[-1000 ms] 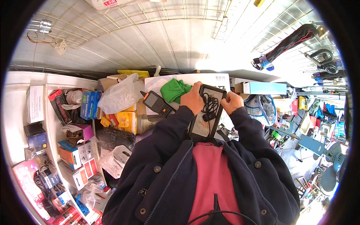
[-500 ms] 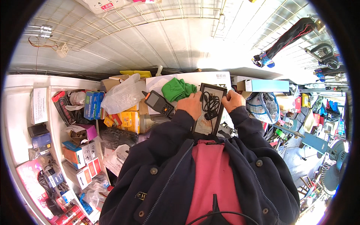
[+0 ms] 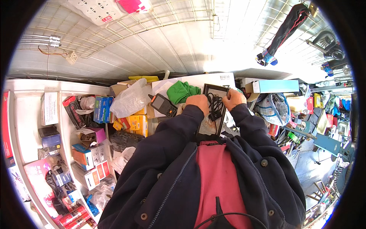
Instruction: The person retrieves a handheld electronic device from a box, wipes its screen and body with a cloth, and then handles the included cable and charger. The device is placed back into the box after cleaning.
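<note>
In front of my chest is a shallow black box (image 3: 220, 131) with a light-coloured inside. A coiled black cable (image 3: 216, 111) with a small dark block on it lies in the box. My left hand (image 3: 198, 103) is curled against the box's left rim, its fingertips mostly hidden. At the upper right corner, my right hand (image 3: 235, 100) pinches the rim with thumb and fingers. A crumpled green cloth (image 3: 183, 91) sits just beyond my left hand. Left of the cloth, a dark handheld meter with a screen and buttons (image 3: 164, 105) lies at a slant.
A large white box (image 3: 219, 79) lies under these things. To the left are a bubble-wrap bundle (image 3: 131, 100), yellow boxes (image 3: 138, 125) and a white shelf (image 3: 61, 128) crammed with packages. On the right stand a light-blue box (image 3: 275, 86) and a clear plastic bag (image 3: 275, 109). A wire grid (image 3: 167, 17) hangs above.
The view has shifted slightly, so the shelf shows farther right. My left hand has curled tighter at the box's left rim. My right hand stays at the right rim.
</note>
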Available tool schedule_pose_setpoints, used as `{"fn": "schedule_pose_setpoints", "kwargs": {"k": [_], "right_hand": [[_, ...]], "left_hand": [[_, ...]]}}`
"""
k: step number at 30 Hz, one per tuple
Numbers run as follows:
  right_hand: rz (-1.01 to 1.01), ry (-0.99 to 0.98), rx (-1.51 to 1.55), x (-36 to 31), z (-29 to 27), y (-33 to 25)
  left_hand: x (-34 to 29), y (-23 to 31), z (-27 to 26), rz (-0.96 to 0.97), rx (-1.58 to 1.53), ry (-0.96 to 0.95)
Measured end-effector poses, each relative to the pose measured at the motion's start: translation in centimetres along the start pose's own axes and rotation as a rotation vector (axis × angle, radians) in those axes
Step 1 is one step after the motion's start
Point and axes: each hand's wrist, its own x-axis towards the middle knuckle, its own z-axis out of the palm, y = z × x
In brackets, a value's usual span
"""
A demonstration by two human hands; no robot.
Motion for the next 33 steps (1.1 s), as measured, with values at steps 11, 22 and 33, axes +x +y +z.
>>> {"fn": "schedule_pose_setpoints", "kwargs": {"k": [11, 22, 33], "right_hand": [[0.058, -0.022, 0.035, -1.0, -1.2, 0.0], [-0.004, 0.034, 0.368, -2.5, 0.1, 0.3], [0.293, -0.207, 0.603, -5.7, 3.6, 2.4]], "left_hand": [[-2.9, 0.3, -0.2, -0.045, -0.199, 0.101], [-1.3, -3.2, 0.0, -0.05, -0.539, 0.467], [-1.2, -9.3, -3.1, -0.028, -1.039, 0.561]]}}
